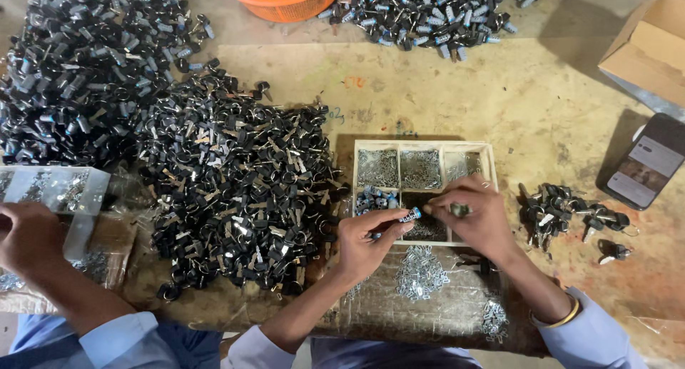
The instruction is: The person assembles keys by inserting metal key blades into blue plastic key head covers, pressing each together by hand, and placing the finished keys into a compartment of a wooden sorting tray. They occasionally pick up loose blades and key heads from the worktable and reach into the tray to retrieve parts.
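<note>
My left hand [365, 239] is shut on a small black lock cylinder with a blue tip [409, 215], held over the front edge of a wooden compartment tray [491, 165]. My right hand [479, 216] pinches a tiny metal piece [460, 210] just right of the cylinder's tip, above the same tray. The tray's compartments hold small silver metal pieces, and one holds several blue-tipped cylinders [372, 198]. A loose heap of silver pieces [421, 273] lies on the mat just below my hands.
A big pile of black keyed parts [228, 176] fills the left. Another person's hand [28, 237] rests by a clear plastic box [53, 187]. Right of the tray are a small parts pile [571, 212], a phone [646, 162] and a cardboard box [653, 44]; an orange basket [285, 1] stands at the back.
</note>
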Motion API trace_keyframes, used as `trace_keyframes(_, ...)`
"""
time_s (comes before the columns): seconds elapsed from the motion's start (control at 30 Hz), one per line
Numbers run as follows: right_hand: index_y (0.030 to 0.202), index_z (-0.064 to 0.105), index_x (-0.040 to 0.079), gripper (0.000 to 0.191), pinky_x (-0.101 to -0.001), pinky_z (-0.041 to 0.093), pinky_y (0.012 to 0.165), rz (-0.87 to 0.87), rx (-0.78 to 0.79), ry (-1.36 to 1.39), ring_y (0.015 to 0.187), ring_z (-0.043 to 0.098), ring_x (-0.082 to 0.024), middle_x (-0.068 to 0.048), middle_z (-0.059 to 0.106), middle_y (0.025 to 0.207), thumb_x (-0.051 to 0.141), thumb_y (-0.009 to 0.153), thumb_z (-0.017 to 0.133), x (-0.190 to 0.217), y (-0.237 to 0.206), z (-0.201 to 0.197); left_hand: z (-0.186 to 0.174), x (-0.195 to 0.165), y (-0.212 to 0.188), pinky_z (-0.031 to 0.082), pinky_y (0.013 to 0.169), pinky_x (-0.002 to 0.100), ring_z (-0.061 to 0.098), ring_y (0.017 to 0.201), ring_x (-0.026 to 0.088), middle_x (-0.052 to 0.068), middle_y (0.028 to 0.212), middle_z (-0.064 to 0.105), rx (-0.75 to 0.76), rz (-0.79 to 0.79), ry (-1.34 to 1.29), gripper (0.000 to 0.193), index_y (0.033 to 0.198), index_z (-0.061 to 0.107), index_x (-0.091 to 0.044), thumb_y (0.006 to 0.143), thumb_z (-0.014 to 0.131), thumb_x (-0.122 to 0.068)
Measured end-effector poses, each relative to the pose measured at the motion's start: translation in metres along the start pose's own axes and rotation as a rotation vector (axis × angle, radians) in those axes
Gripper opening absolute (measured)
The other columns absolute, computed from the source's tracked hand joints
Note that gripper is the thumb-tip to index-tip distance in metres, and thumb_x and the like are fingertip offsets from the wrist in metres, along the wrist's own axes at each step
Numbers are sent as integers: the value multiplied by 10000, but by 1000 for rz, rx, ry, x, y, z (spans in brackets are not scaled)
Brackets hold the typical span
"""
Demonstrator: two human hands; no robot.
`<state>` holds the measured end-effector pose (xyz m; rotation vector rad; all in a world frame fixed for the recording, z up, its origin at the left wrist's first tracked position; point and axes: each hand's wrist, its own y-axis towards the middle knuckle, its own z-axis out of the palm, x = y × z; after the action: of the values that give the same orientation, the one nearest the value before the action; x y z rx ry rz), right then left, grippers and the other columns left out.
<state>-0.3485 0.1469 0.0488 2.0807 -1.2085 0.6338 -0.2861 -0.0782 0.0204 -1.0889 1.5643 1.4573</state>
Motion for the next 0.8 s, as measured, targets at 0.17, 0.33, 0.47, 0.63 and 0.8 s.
trace_keyframes(0.17,941,727,42,79,-262,504,746,131,-28,546,877,615,-103,-41,673,1001,44,898,794,-4,-7,11,3,-1,-1,684,792,290,807,925,199,149,1059,798,8,-102,-13,233,1115,762,0,896,810,-64)
trace_keyframes(0.33,1033,744,-6,110,-263,500,701,344,171,1026,838,597,-98,-74,677,1106,-1,937,690,3,-14,15,4,0,-4,679,829,298,804,932,207,155,1048,796,0,-72,24,260,1106,760,9,865,841,-46)
trace_keyframes(0.47,1064,757,-4,143,-254,498,714,286,183,924,856,592,-86,-57,663,1141,-12,950,671,9,-15,17,4,3,-4,679,829,298,807,932,209,151,1029,799,-3,-67,37,264,1094,767,9,851,855,-42)
trace_keyframes(0.63,1081,776,23,172,-226,443,620,203,123,724,778,561,-75,-45,666,1114,-27,938,695,16,-16,22,3,7,-8,676,820,299,806,921,207,149,1023,800,-11,-68,51,259,1075,770,9,842,860,-58)
trace_keyframes(0.8,1100,761,56,212,-218,556,674,-191,21,373,883,659,-105,-25,667,1156,5,895,747,17,-16,18,3,12,-11,687,760,274,813,878,193,133,1009,806,9,-31,115,217,1047,785,-14,861,866,-90)
